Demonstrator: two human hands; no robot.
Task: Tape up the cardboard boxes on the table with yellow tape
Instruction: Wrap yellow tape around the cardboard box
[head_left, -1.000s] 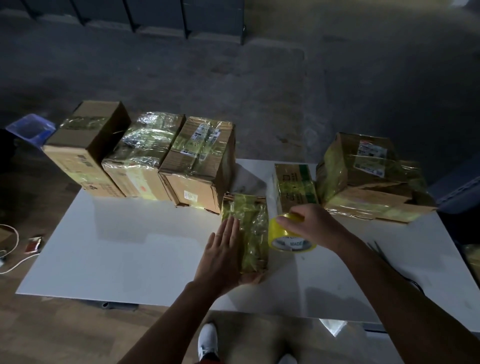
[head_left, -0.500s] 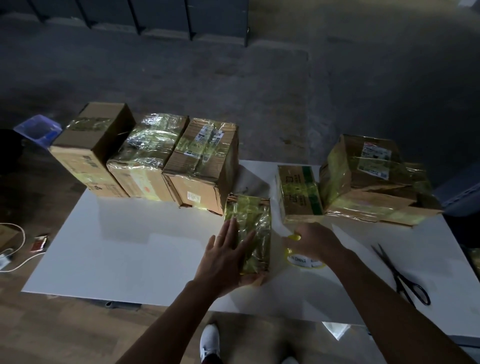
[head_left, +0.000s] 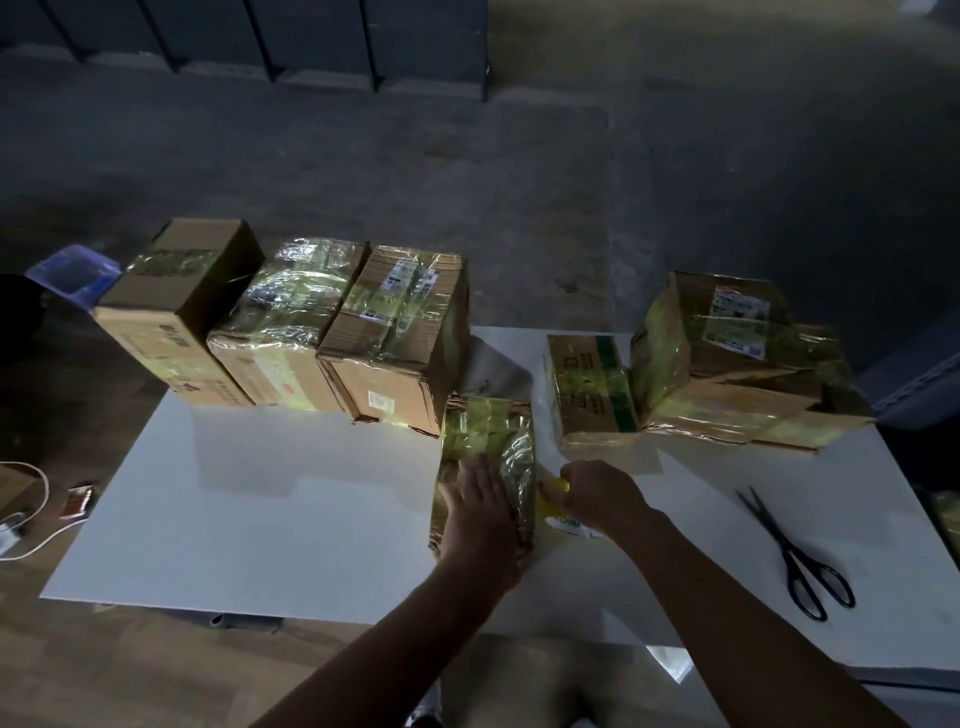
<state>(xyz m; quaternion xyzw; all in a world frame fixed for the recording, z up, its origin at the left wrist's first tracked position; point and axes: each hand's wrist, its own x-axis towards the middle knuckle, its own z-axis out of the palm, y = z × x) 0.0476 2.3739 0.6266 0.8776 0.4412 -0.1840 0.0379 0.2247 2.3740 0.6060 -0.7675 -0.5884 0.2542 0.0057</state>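
The box (head_left: 483, 431) lies on the table (head_left: 260, 509), nearer its front edge than its far edge, and the risk begins here. The left hand (head_left: 478, 514) lies flat on the top of it with straight fingers. It only presses and does not grasp. If the pull on the tape is strong, I think the light box can slide or turn under the palm, and the strip will go on crooked or wrinkled. The right hand (head_left: 597, 493) is curled round the roll (head_left: 553, 501), which sits low just beside the right side of the box. I cannot see the free tape between them; it may fold and stick to itself.

The box is long and low, brown, covered with shiny yellow film full of creases, and its near corners look crushed.

The scissors (head_left: 795, 561) lie well apart toward the right edge, so cutting will need one hand to let go. The other boxes (head_left: 395, 332) stand along the far edge.
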